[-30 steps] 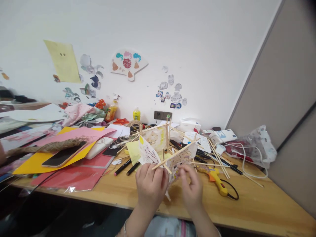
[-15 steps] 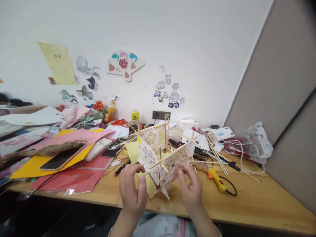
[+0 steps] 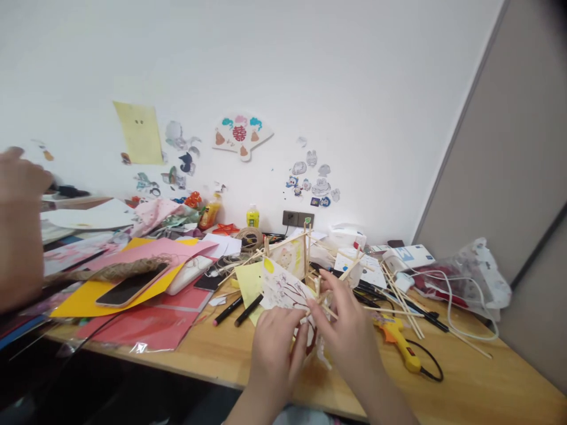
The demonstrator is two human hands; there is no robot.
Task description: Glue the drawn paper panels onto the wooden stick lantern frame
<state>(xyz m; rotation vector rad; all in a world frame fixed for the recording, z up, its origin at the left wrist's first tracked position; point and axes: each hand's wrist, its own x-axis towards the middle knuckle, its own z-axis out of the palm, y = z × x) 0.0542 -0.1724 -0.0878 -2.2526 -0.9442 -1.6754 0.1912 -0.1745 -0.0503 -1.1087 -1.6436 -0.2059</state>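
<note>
In front of me on the table stands a frame of thin wooden sticks (image 3: 305,248) with painted paper panels. The near left panel (image 3: 283,287) carries dark red branches, blossoms and a yellow disc. My left hand (image 3: 279,348) has its thumb and fingers closed on the lower edge of that panel. From the right, my right hand (image 3: 349,321) reaches over the near corner, thumb and fingers bent together around a stick and the paper; the exact grip is partly hidden. Behind, another panel (image 3: 286,257) shows a pale drawn figure.
A yellow hot glue gun (image 3: 405,348) lies to the right, near loose sticks (image 3: 401,301). On the left are a phone (image 3: 132,285), coloured paper (image 3: 153,327) and twine (image 3: 110,271). Two black markers (image 3: 248,310) lie beside the frame. Another person's hand (image 3: 20,230) is at the far left.
My hands have come together onto the front of the stick frame, and the fingers have closed on it. Another person's arm has come into view at the left. The whole view has shifted.
</note>
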